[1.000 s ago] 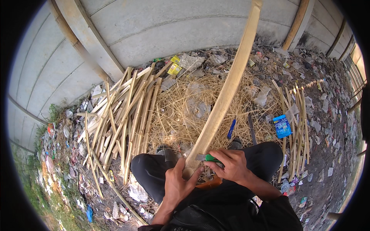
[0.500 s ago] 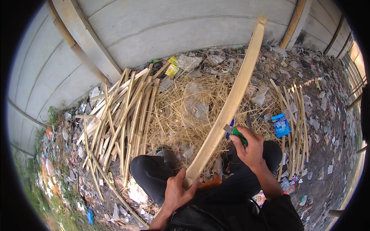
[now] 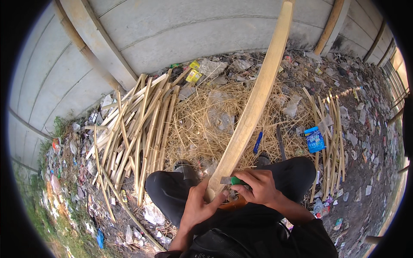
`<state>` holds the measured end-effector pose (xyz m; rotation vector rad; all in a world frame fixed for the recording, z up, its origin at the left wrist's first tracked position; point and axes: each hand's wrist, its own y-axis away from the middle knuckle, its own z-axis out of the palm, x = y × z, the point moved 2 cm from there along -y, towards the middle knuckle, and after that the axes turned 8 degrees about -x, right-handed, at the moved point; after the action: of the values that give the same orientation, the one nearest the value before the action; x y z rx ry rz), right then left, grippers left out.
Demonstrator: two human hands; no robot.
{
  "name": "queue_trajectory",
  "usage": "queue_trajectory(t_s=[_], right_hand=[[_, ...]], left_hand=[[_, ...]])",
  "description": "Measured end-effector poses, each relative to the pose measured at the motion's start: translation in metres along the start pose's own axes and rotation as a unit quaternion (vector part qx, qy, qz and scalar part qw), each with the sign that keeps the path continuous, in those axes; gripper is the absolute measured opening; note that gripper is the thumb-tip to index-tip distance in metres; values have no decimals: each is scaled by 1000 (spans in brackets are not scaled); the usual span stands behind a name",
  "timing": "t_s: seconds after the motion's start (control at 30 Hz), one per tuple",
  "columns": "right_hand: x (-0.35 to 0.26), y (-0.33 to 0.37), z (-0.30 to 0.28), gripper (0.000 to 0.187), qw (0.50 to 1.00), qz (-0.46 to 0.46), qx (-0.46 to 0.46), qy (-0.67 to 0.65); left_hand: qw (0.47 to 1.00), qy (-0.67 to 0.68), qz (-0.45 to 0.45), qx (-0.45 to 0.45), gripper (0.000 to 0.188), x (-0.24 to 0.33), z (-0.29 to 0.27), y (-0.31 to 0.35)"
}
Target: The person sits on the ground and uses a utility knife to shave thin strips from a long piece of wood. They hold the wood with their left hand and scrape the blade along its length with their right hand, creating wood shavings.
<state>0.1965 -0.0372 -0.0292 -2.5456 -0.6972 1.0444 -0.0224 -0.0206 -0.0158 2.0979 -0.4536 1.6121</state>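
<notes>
A long pale bamboo slat point(image 3: 254, 107) rises from my lap toward the wall at the top. My left hand point(image 3: 198, 207) grips its lower end between my knees. My right hand point(image 3: 258, 187) is closed on a green-handled knife point(image 3: 232, 180), whose blade rests against the slat just above my left hand. I am squatting in dark trousers point(image 3: 165, 193).
A heap of split bamboo strips point(image 3: 133, 124) lies to the left, and a thinner bundle point(image 3: 333, 137) to the right. Straw shavings point(image 3: 206, 120) cover the ground ahead. A blue packet point(image 3: 315, 139), a blue pen-like item point(image 3: 257, 142) and scattered litter lie about. A concrete wall point(image 3: 172, 34) stands behind.
My right hand with the knife went up along the slat half a second ago, then came back down to the slat's lower end beside my left hand.
</notes>
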Motion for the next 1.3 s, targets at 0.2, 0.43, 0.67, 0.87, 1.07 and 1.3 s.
queue_trajectory(t_s=[0.2,0.43,0.67,0.87,1.07,1.3], right_hand=[[-9,-5,-3,32,1000,-2,-12,26],[-7,-13,-15,29,1000,4,-12,27],[-9,-17,-18,30,999,5,-12,45],[-9,-18,-19,30,998,-5,-9,64],[3,-21,-28,30,995,5,38,91],[6,-27,-34,31,993,-9,18,115]], left_hand=[[1000,10,21,-1,42,-8,1,-3],[993,105,-2,-49,42,-23,6,-1],[993,94,-31,-59,30,-15,6,1],[995,58,-32,-71,35,-21,-1,1],[996,45,-39,-68,25,-22,0,6],[997,30,-33,-65,30,-18,-7,6]])
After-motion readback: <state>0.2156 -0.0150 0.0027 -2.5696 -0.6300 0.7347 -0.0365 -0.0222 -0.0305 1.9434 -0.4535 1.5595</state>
